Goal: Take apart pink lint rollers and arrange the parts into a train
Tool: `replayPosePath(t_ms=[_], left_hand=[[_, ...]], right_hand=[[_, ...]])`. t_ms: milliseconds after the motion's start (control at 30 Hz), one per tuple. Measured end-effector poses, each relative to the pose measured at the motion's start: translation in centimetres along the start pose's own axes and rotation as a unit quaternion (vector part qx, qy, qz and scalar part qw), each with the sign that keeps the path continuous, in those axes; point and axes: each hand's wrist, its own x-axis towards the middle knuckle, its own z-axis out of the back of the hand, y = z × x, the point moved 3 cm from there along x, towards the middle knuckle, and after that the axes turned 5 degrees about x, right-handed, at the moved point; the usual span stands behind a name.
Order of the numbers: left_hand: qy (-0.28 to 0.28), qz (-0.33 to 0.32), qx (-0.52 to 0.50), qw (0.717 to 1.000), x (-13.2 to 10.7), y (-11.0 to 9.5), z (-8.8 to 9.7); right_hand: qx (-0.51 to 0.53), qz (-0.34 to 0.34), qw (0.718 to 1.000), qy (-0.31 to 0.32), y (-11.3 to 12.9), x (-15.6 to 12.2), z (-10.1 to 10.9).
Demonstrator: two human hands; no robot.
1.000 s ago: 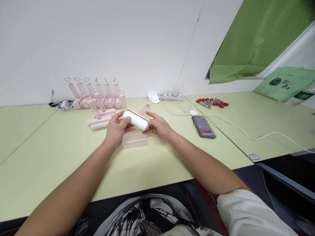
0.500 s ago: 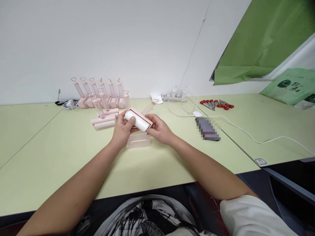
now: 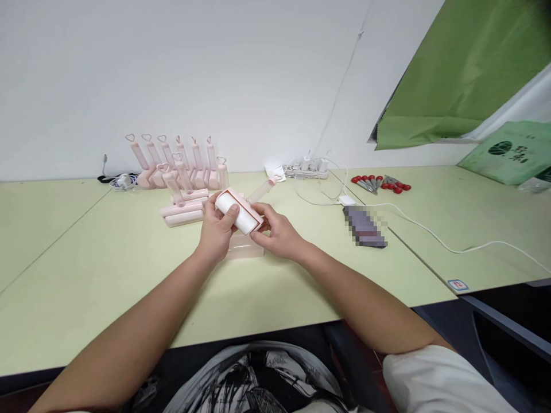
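Both hands hold a pink lint roller (image 3: 239,213) with a white paper roll over the pale green table (image 3: 107,258). My left hand (image 3: 217,230) grips the roll's left end, thumb on top. My right hand (image 3: 278,232) pinches its right end, and the roller's clear pink handle (image 3: 261,190) points away to the upper right. A translucent pink cover (image 3: 245,245) lies on the table right below the hands, partly hidden by them.
Several pink lint rollers with heart-shaped handles (image 3: 176,163) stand and lie at the back left. To the right are a phone (image 3: 365,226), a white charger cable (image 3: 430,232), a power strip (image 3: 305,168), red-handled tools (image 3: 381,183) and a green bag (image 3: 512,152).
The hands have drawn the roller slightly nearer and lower, over the cover, and the right fingers closed more tightly on its end. The camera shifted a little.
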Motion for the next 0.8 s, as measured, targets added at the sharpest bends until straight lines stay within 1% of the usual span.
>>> replayPosePath(t_ms=[167,233,333,500,667,800], left_hand=[[0.002,-0.025,0.057,0.998,-0.1,0.5,-0.2],[-0.003,-0.035,0.061,0.998,-0.1,0.7,-0.3],[-0.011,-0.049,0.066,0.997,-0.3,0.8,-0.5],[-0.010,-0.085,0.109,0.990,-0.5,0.6,-0.8],[-0.010,-0.108,0.154,0.982,-0.6,0.3,-0.9],[-0.013,-0.115,0.148,0.982,-0.7,-0.2,-1.2]], right_hand=[[-0.054,0.021,0.997,-0.046,-0.1,-0.1,-0.3],[-0.068,0.034,0.996,-0.051,-0.1,-0.1,-0.4],[-0.091,0.065,0.993,-0.041,-0.1,0.0,-0.5],[-0.117,0.119,0.986,-0.025,0.1,0.1,-0.4],[-0.120,0.110,0.987,-0.002,0.5,0.2,-0.1],[-0.119,0.111,0.987,-0.006,1.1,0.2,-0.2]])
